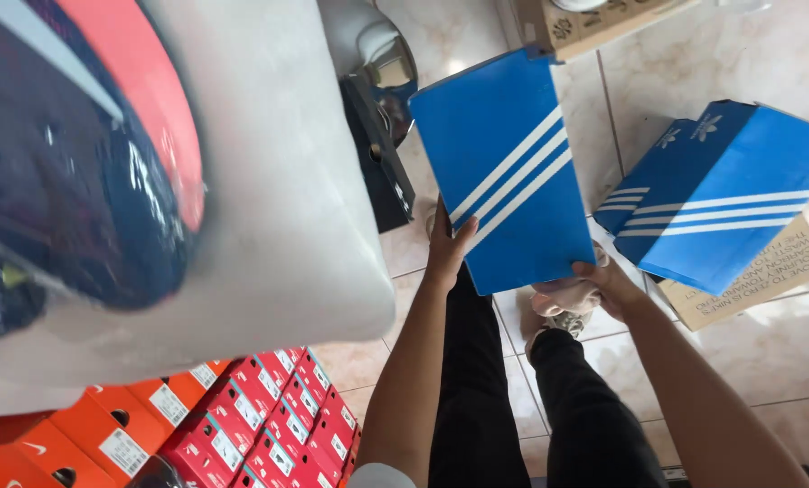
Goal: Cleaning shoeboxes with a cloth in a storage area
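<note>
Between both hands, blue box lid point(508, 172) shows three white diagonal stripes.

A flat blue shoebox lid point(511, 176) with three white diagonal stripes is in the middle, held at its lower edge by both hands. To the right, an open blue shoebox point(721, 194) with white stripes lies on the tiled floor, on top of a brown cardboard piece point(757, 276). At the top edge stands a brown cardboard box point(585, 23). At bottom left, red shoeboxes point(282, 425) and orange shoeboxes point(79, 438) with white labels point(122, 452) are stacked.
</note>
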